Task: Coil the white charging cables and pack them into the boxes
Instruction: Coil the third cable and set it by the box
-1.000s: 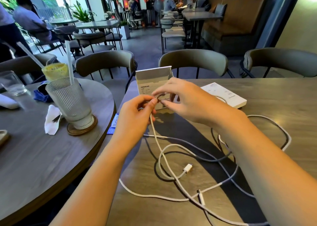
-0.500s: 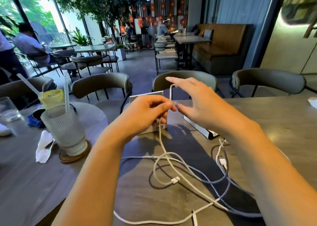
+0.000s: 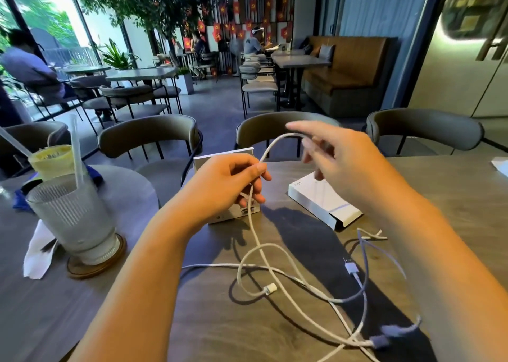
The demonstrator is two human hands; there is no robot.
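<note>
A white charging cable (image 3: 277, 268) lies in loose loops on the grey-brown table (image 3: 247, 331), with one plug (image 3: 268, 289) at the centre and another (image 3: 349, 266) further right. My left hand (image 3: 233, 180) pinches one strand, which arcs up and over to my right hand (image 3: 338, 164). The right hand is raised, fingers spread and blurred, with the cable loop draped at its fingers. Behind my left hand stands a small white box (image 3: 228, 210), partly hidden. A flat white box (image 3: 321, 202) lies open to the right.
A ribbed glass (image 3: 74, 218) with a straw stands on a wooden coaster on the round table at left, beside a napkin (image 3: 37, 251) and a yellow drink (image 3: 50, 159). Grey chairs (image 3: 148, 139) line the table's far edge. White paper (image 3: 501, 165) sits at the far right.
My right hand has pulled away to the right and up, drawing a wider loop of cable out from my left hand. The camera has tilted further up.
</note>
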